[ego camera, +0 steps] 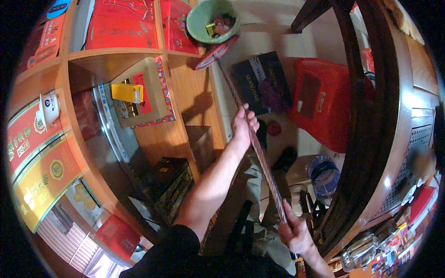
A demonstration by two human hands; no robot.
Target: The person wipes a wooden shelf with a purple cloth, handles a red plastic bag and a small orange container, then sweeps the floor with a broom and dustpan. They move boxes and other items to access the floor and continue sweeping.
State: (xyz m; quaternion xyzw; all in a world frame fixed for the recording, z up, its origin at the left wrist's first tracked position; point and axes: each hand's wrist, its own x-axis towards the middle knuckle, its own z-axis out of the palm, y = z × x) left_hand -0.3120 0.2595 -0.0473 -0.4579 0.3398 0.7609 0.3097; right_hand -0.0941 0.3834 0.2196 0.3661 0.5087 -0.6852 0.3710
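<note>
My left hand (245, 127) wraps around the middle of a long brown-patterned pole (259, 151). Lower down, near the pole's end, my right hand (295, 231) grips it too. At the far end is a flat red head (217, 54), perhaps of a broom; it is too blurred to tell. That head lies beside a green plastic bin (198, 26) with bits of rubbish inside, at the end of a wooden shelf unit. To the right of the pole, a black box (252, 80) with gold lettering lies on the tiled floor.
A red plastic stool (321, 104) and a large blue-tinted water bottle (323, 179) stand right of my feet. Dark wooden furniture (377, 139) bounds the right side. On the left, the wooden shelf (111, 52) holds an open carton (158, 93) with a yellow box (127, 92).
</note>
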